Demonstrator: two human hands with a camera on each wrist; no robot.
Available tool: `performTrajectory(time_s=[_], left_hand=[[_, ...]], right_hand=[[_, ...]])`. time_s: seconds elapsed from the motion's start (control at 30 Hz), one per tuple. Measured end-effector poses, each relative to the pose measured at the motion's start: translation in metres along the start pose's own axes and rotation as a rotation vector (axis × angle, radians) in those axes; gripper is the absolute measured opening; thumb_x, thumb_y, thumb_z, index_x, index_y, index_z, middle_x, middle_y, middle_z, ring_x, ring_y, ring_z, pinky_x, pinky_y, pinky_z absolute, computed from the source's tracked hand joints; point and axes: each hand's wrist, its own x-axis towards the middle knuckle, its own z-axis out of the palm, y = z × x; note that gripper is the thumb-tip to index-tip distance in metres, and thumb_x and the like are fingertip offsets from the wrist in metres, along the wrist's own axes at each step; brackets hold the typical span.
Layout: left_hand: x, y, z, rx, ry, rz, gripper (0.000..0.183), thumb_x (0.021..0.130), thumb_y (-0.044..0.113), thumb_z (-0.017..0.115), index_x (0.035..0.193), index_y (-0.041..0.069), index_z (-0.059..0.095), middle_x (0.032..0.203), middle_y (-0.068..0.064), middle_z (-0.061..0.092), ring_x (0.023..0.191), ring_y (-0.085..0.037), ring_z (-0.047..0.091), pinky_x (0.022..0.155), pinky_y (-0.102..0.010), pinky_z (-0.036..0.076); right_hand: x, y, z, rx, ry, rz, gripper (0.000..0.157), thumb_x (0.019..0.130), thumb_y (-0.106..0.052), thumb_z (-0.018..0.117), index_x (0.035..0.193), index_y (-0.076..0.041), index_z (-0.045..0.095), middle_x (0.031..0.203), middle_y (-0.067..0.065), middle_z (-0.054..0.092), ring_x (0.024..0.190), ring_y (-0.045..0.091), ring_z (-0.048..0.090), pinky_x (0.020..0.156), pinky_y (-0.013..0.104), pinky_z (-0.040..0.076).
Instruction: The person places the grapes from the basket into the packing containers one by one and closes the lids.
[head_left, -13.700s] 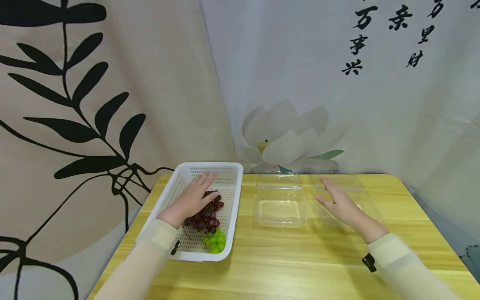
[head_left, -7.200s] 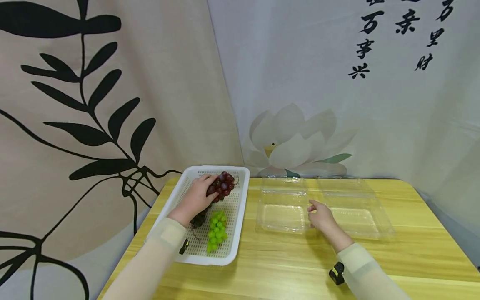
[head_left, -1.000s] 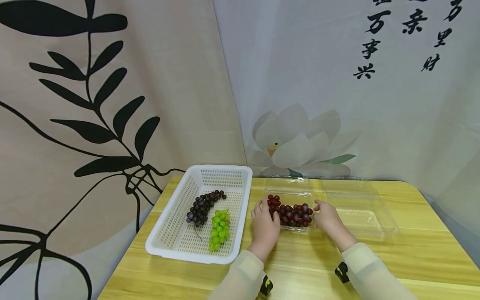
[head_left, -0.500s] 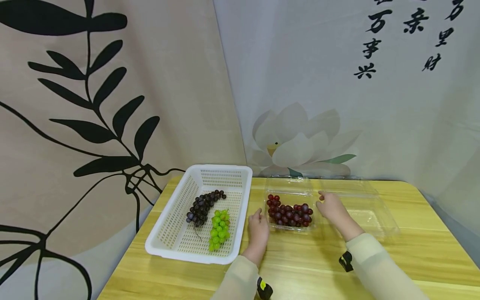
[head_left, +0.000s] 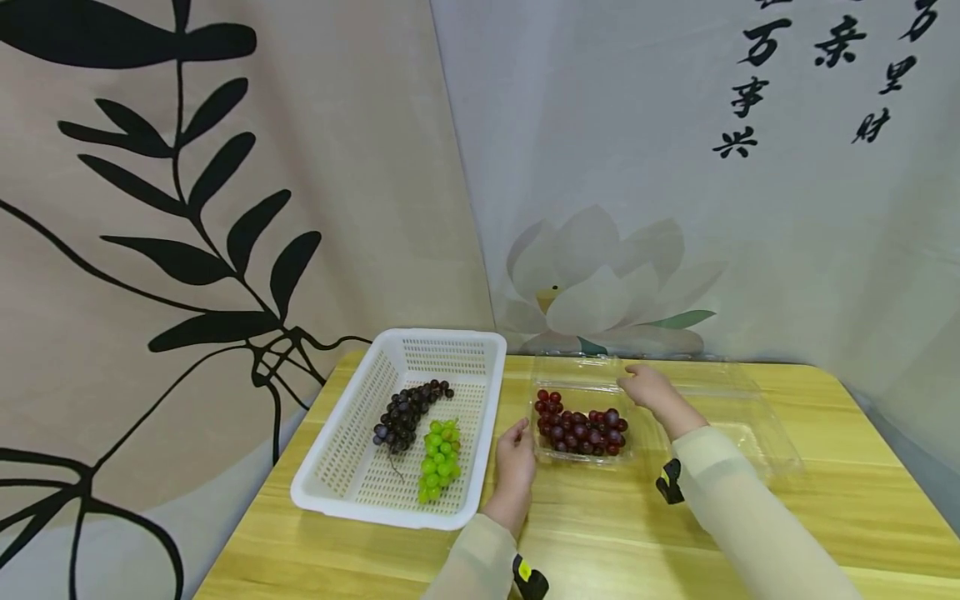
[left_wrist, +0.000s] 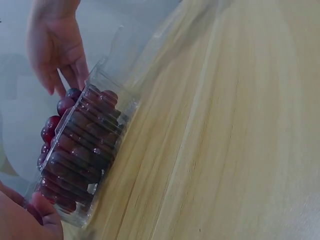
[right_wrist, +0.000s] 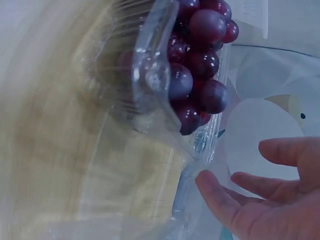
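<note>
A clear plastic clamshell box (head_left: 581,460) stands with its lid folded back, and a bunch of red grapes (head_left: 581,429) lies in its base. At the left side of the box, my left hand (head_left: 516,462) rests with loosely bent fingers; in the left wrist view its thumb (left_wrist: 45,212) is right at the box corner. My right hand (head_left: 651,392) is over the box's back right, near the lid (head_left: 573,367). The right wrist view shows its fingers (right_wrist: 215,195) spread beside the clear rim, with nothing between them.
At left, a white perforated basket (head_left: 315,492) holds a bunch of black grapes (head_left: 405,417) and a bunch of green grapes (head_left: 439,462). A second clear clamshell box (head_left: 776,446) stands opened on the right of the wooden table (head_left: 600,533). A printed curtain (head_left: 360,167) hangs behind.
The left hand has let go of the red grapes and drawn back to the box's left side. My right hand has moved back from the box's right side toward its lid.
</note>
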Motion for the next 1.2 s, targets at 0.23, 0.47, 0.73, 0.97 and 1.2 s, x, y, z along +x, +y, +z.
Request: performTrajectory(time_s=[0.23, 0.47, 0.73, 0.97, 1.2], left_hand=[[0.000, 0.000, 0.000, -0.038, 0.017, -0.031, 0.034, 0.094, 0.002, 0.047, 0.126, -0.007, 0.054, 0.119, -0.024, 0.053, 0.071, -0.013, 0.051, 0.063, -0.022, 0.049], [0.001, -0.001, 0.000, -0.041, 0.013, -0.030, 0.035, 0.095, 0.002, 0.047, 0.128, -0.008, 0.053, 0.124, -0.025, 0.053, 0.074, -0.013, 0.052, 0.063, -0.021, 0.049], [0.000, 0.001, -0.001, -0.025, -0.002, -0.037, 0.037, 0.095, 0.002, 0.047, 0.130, -0.006, 0.052, 0.124, -0.023, 0.054, 0.069, -0.010, 0.051, 0.060, -0.020, 0.047], [0.000, 0.002, -0.001, -0.028, -0.002, -0.032, 0.036, 0.095, 0.002, 0.047, 0.130, -0.007, 0.051, 0.118, -0.022, 0.054, 0.067, -0.009, 0.050, 0.059, -0.022, 0.047], [-0.002, 0.002, 0.000, -0.025, -0.004, -0.040, 0.036, 0.095, 0.003, 0.048, 0.130, -0.006, 0.051, 0.120, -0.023, 0.056, 0.070, -0.012, 0.053, 0.061, -0.024, 0.050]], right_hand=[[0.012, 0.002, 0.004, 0.140, -0.036, 0.084, 0.058, 0.099, -0.017, 0.035, 0.145, 0.012, 0.016, 0.148, 0.034, 0.018, 0.132, 0.048, 0.030, 0.100, 0.050, 0.043], [0.022, 0.009, 0.006, 0.174, -0.019, 0.111, 0.059, 0.098, -0.017, 0.035, 0.146, 0.011, 0.014, 0.148, 0.033, 0.019, 0.127, 0.046, 0.035, 0.096, 0.048, 0.045], [0.030, 0.015, 0.008, 0.317, 0.071, 0.092, 0.058, 0.098, -0.013, 0.035, 0.147, 0.009, 0.013, 0.143, 0.033, 0.028, 0.120, 0.039, 0.043, 0.095, 0.045, 0.044], [0.028, 0.010, 0.002, 0.409, 0.076, 0.048, 0.064, 0.098, -0.011, 0.037, 0.149, 0.005, 0.003, 0.150, 0.034, 0.015, 0.135, 0.047, 0.025, 0.107, 0.053, 0.034], [0.035, 0.015, -0.004, 0.442, 0.126, -0.058, 0.067, 0.094, -0.018, 0.050, 0.151, -0.005, 0.017, 0.141, 0.028, 0.034, 0.122, 0.038, 0.042, 0.089, 0.040, 0.045]])
